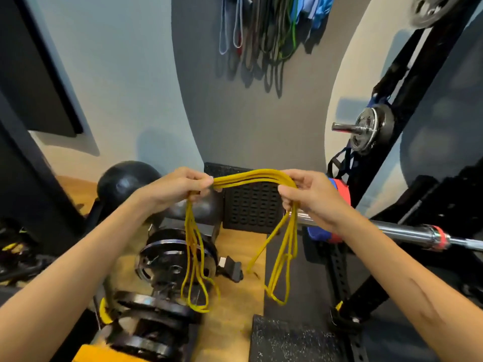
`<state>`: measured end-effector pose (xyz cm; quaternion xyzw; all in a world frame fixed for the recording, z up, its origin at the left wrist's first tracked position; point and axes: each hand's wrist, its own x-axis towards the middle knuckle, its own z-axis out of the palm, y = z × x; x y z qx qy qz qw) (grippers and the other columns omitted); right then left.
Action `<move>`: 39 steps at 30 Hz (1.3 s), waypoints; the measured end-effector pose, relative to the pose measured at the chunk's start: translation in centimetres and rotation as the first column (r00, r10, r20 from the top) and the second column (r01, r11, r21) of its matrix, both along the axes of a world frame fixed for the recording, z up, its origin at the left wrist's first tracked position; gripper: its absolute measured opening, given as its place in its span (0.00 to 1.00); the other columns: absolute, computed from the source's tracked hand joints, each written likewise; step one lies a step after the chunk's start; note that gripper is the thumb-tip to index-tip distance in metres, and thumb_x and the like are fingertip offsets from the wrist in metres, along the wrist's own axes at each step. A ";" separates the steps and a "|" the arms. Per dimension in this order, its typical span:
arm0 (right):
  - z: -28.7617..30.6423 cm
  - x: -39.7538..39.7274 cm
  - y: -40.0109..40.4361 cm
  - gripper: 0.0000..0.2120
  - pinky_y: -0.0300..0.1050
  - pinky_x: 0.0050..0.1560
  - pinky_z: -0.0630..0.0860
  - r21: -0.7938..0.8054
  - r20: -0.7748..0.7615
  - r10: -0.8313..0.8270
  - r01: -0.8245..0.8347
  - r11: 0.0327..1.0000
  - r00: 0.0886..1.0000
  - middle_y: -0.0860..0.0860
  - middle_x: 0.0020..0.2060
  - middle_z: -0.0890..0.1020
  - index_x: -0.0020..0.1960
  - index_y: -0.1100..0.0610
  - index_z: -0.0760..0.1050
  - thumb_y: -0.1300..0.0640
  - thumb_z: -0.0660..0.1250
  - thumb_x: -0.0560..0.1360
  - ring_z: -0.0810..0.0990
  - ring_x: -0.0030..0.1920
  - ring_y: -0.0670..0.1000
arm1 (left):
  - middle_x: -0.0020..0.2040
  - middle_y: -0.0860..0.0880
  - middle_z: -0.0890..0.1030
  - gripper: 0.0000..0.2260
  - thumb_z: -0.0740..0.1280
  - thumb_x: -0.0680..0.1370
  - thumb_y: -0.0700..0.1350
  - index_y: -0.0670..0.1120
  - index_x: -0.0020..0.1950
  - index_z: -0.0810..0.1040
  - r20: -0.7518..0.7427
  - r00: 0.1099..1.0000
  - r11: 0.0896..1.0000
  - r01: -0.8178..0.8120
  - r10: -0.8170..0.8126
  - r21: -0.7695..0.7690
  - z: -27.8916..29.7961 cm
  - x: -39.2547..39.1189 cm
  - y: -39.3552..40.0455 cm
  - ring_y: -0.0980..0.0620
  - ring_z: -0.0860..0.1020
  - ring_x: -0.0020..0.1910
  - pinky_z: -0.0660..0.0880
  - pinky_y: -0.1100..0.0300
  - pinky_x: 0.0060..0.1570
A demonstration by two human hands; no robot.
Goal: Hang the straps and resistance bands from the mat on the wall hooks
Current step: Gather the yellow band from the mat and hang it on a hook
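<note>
The left hand [180, 188] and the right hand [304, 193] each clench one side of a bundle of yellow resistance bands [251, 177], fingers curled round the strands. The bundle arches between the two fists, and its loops dangle below each hand over the weight plates [167, 259] and wooden floor [232, 325] near the person. Farther off, high on the grey wall, a cluster of hanging bands [264, 35] in blue, grey and green already droops from hooks that sit out of view at the top edge. So part of the job looks done; this yellow bundle remains well below and short of the wall, not yet hung. Whether more items wait on the mat cannot be told.
</note>
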<state>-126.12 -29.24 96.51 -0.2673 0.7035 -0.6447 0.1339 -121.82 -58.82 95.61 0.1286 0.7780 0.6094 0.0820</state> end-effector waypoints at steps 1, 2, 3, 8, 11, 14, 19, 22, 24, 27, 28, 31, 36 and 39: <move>0.4 -1.1 -0.6 0.11 0.45 0.38 0.75 -0.017 -0.006 -0.017 0.017 1.000 1.000 0.56 0.34 0.76 0.57 0.60 0.80 0.67 0.66 0.77 0.74 0.33 0.50 | 0.31 0.53 0.72 0.21 0.72 0.68 0.63 0.46 0.46 0.85 0.018 1.000 0.998 -0.005 0.004 0.055 0.3 -1.4 -0.4 0.56 0.66 0.29 0.63 0.64 0.33; 0.7 -2.1 -1.1 0.11 0.45 0.39 0.76 -0.029 -0.002 -0.040 0.040 0.999 0.999 0.55 0.34 0.76 0.57 0.61 0.80 0.68 0.65 0.77 0.75 0.34 0.50 | 0.33 0.51 0.73 0.23 0.72 0.69 0.62 0.42 0.49 0.84 0.049 0.999 0.993 -0.017 0.012 0.118 0.5 -2.7 -0.9 0.56 0.67 0.30 0.64 0.65 0.33; 0.9 -3.0 -1.4 0.11 0.43 0.39 0.76 -0.047 0.019 -0.062 0.062 0.997 0.998 0.55 0.34 0.77 0.57 0.62 0.80 0.69 0.65 0.77 0.75 0.34 0.50 | 0.34 0.50 0.73 0.22 0.72 0.70 0.58 0.40 0.51 0.83 0.083 0.997 0.983 -0.020 0.005 0.180 0.7 -3.9 -1.2 0.55 0.67 0.31 0.65 0.64 0.35; 2.0 -7.8 -2.2 0.10 0.41 0.39 0.77 -0.041 0.022 -0.104 0.105 0.994 0.994 0.55 0.35 0.77 0.54 0.60 0.81 0.69 0.68 0.75 0.76 0.34 0.49 | 0.36 0.50 0.73 0.12 0.71 0.71 0.49 0.42 0.49 0.83 0.033 0.999 0.948 -0.008 -0.002 0.319 2.2 -9.1 -1.1 0.55 0.69 0.32 0.68 0.60 0.37; 2.8 -11.5 -2.3 0.09 0.42 0.36 0.76 0.083 -0.055 -0.103 0.108 0.991 0.993 0.57 0.35 0.77 0.54 0.59 0.80 0.66 0.68 0.76 0.75 0.32 0.49 | 0.36 0.49 0.74 0.11 0.61 0.79 0.43 0.43 0.49 0.83 -0.005 0.995 0.949 -0.092 0.098 0.303 2.9 -12.5 0.0 0.55 0.70 0.33 0.69 0.60 0.38; 3.3 -14.9 -2.2 0.08 0.40 0.35 0.75 0.153 -0.092 -0.078 0.091 0.984 0.993 0.54 0.34 0.77 0.56 0.64 0.79 0.65 0.66 0.78 0.74 0.31 0.49 | 0.35 0.50 0.75 0.12 0.58 0.82 0.41 0.41 0.53 0.81 -0.086 0.983 0.963 -0.141 0.164 0.229 3.7 -16.3 1.3 0.55 0.70 0.33 0.70 0.64 0.36; 4.3 -19.8 -0.8 0.09 0.38 0.35 0.75 0.301 -0.168 -0.082 0.130 0.945 0.982 0.50 0.32 0.76 0.54 0.63 0.79 0.62 0.61 0.81 0.74 0.32 0.50 | 0.35 0.50 0.76 0.11 0.60 0.82 0.41 0.43 0.54 0.82 -0.097 0.963 0.945 -0.221 0.251 0.242 5.2 -23.1 3.2 0.56 0.71 0.31 0.71 0.63 0.34; 5.7 -21.8 0.2 0.11 0.38 0.33 0.72 0.358 -0.189 -0.070 0.135 0.924 0.980 0.50 0.32 0.74 0.56 0.64 0.78 0.61 0.59 0.82 0.71 0.31 0.48 | 0.36 0.50 0.77 0.11 0.60 0.81 0.40 0.41 0.56 0.81 -0.023 0.971 0.920 -0.217 0.237 0.326 6.6 -25.7 4.4 0.56 0.71 0.31 0.70 0.64 0.33; 6.6 -23.3 0.6 0.14 0.38 0.33 0.70 0.342 -0.164 -0.064 0.118 0.932 0.984 0.50 0.32 0.74 0.56 0.66 0.78 0.59 0.57 0.83 0.70 0.31 0.48 | 0.36 0.49 0.77 0.11 0.60 0.81 0.40 0.40 0.56 0.81 -0.001 0.973 0.915 -0.218 0.232 0.339 8.0 -27.5 4.7 0.55 0.71 0.31 0.71 0.64 0.32; 7.8 -26.0 1.1 0.17 0.39 0.34 0.71 0.227 -0.087 -0.095 0.112 0.967 0.992 0.50 0.32 0.75 0.55 0.64 0.79 0.56 0.54 0.84 0.70 0.31 0.47 | 0.37 0.48 0.77 0.12 0.61 0.81 0.42 0.39 0.57 0.81 -0.022 0.977 0.922 -0.191 0.211 0.338 9.7 -29.9 4.6 0.56 0.71 0.31 0.71 0.64 0.32; 7.9 -26.9 1.1 0.17 0.40 0.35 0.71 0.230 -0.100 -0.101 0.122 0.965 0.990 0.50 0.33 0.75 0.55 0.64 0.80 0.57 0.54 0.84 0.71 0.31 0.48 | 0.37 0.48 0.77 0.11 0.61 0.81 0.41 0.38 0.57 0.81 -0.044 0.978 0.928 -0.180 0.205 0.325 10.0 -30.8 4.7 0.56 0.71 0.30 0.71 0.64 0.32; 7.1 -29.3 0.9 0.16 0.41 0.34 0.70 0.255 -0.154 -0.155 0.191 0.948 0.976 0.51 0.32 0.73 0.53 0.68 0.78 0.59 0.55 0.83 0.70 0.30 0.48 | 0.36 0.47 0.77 0.11 0.61 0.81 0.40 0.38 0.58 0.80 -0.067 0.980 0.951 -0.166 0.190 0.259 10.3 -33.9 5.1 0.57 0.71 0.28 0.71 0.66 0.31; 4.7 -33.1 -0.5 0.16 0.39 0.29 0.64 0.176 -0.021 -0.183 0.183 0.967 0.983 0.51 0.31 0.70 0.55 0.65 0.78 0.58 0.54 0.84 0.65 0.28 0.45 | 0.35 0.45 0.77 0.09 0.62 0.80 0.38 0.36 0.55 0.79 -0.109 0.989 0.968 -0.072 0.101 0.242 9.8 -39.8 4.0 0.56 0.71 0.27 0.70 0.68 0.28; 3.1 -34.3 -2.2 0.17 0.35 0.28 0.61 0.059 0.175 -0.127 0.118 0.991 0.976 0.48 0.32 0.69 0.58 0.62 0.78 0.53 0.55 0.83 0.62 0.28 0.45 | 0.35 0.44 0.77 0.08 0.63 0.79 0.38 0.35 0.52 0.79 -0.093 0.995 0.980 0.002 0.017 0.199 9.1 -43.8 2.8 0.55 0.69 0.26 0.68 0.67 0.27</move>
